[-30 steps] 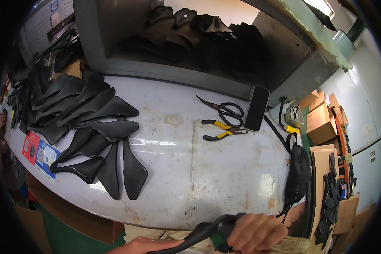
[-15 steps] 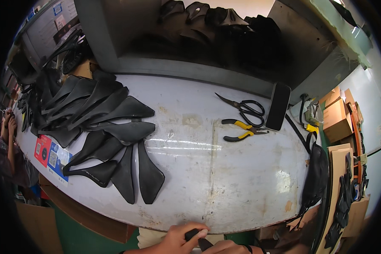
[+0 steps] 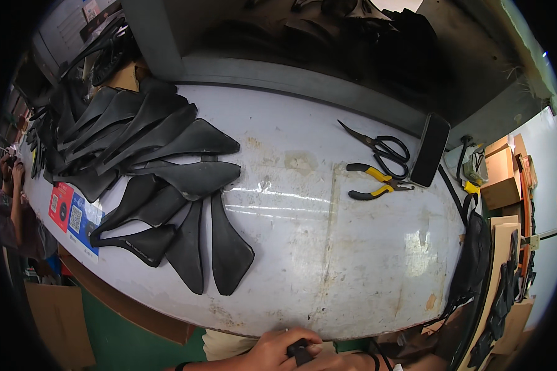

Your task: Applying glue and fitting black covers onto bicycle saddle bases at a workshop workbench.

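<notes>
At the table's near edge my left hand [image 3: 277,350] is closed around a black piece [image 3: 299,351], whose dark end shows between the fingers. My right hand [image 3: 335,361] presses close beside it, also curled on that piece. The lower picture edge cuts off the right hand, and most of the piece is hidden, so its kind cannot be made out. Nearest on the tabletop lie black bicycle saddles, one [image 3: 230,250] with its wide end toward me. More saddles [image 3: 148,127] overlap in a row at the left.
Black-handled scissors [image 3: 387,151] and yellow-black pliers [image 3: 377,181] lie at the far right beside a dark phone [image 3: 431,150]. A grey shelf [image 3: 260,71] with dark items stands behind the white table [image 3: 291,247]. A black bag [image 3: 468,260] hangs at the right edge; cardboard boxes [image 3: 500,176] stand beyond.
My view has shifted, so the table's things sit farther right and higher in the picture. My hands stay together at the near edge, turned slightly, and the black piece's end shows differently.
</notes>
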The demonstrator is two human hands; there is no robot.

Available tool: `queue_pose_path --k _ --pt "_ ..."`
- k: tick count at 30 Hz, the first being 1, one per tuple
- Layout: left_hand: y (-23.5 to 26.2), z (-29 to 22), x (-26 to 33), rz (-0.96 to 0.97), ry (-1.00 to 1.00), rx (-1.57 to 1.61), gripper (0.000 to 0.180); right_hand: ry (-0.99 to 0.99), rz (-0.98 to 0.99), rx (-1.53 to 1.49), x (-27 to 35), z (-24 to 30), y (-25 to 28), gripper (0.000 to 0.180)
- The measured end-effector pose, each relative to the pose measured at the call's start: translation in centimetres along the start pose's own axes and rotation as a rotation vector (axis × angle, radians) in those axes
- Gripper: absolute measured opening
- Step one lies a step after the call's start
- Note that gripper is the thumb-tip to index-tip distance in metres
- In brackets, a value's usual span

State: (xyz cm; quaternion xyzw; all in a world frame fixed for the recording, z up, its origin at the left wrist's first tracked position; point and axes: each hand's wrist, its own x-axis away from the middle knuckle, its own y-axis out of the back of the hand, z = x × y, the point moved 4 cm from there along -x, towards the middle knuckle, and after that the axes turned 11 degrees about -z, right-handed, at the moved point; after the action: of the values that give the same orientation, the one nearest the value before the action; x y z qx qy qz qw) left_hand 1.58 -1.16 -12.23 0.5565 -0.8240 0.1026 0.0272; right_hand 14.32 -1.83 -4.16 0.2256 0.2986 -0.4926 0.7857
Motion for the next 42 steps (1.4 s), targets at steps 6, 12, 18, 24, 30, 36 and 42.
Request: queue_pose_path --k 6,12,18,24,30,36,42 --pt "0.1 0.2 0.0 0.044 -0.037 0.012 0.013 -0.063 -0.244 -0.059 0.7 -0.6 0.4 0.019" --pt "0.3 0.7 0.5 0.038 -0.098 0.034 0.016 0.103 -0.425 -0.391 1.6 -0.3 1.0 0.022" --pt "0.4 0.9 0.2 0.119 -0.054 0.007 0.023 0.028 -0.267 -0.230 0.9 -1.0 1.3 0.014" --pt "0.2 0.5 0.1 0.029 -0.217 0.018 0.021 -0.014 -0.323 -0.333 1.1 -1.4 1.6 0.012" --pt "0.1 0.3 -0.5 0.058 -0.216 0.014 0.021 0.117 -0.380 -0.265 2.2 -0.5 1.5 0.016" --pt "0.0 0.8 -0.3 0.055 -0.244 -0.008 0.025 0.019 -0.330 -0.209 2.4 -1.3 1.1 0.016" --pt "0.9 1.1 0.2 0.013 -0.216 -0.036 0.036 0.116 -0.718 -0.396 3.0 -3.2 0.6 0.020"
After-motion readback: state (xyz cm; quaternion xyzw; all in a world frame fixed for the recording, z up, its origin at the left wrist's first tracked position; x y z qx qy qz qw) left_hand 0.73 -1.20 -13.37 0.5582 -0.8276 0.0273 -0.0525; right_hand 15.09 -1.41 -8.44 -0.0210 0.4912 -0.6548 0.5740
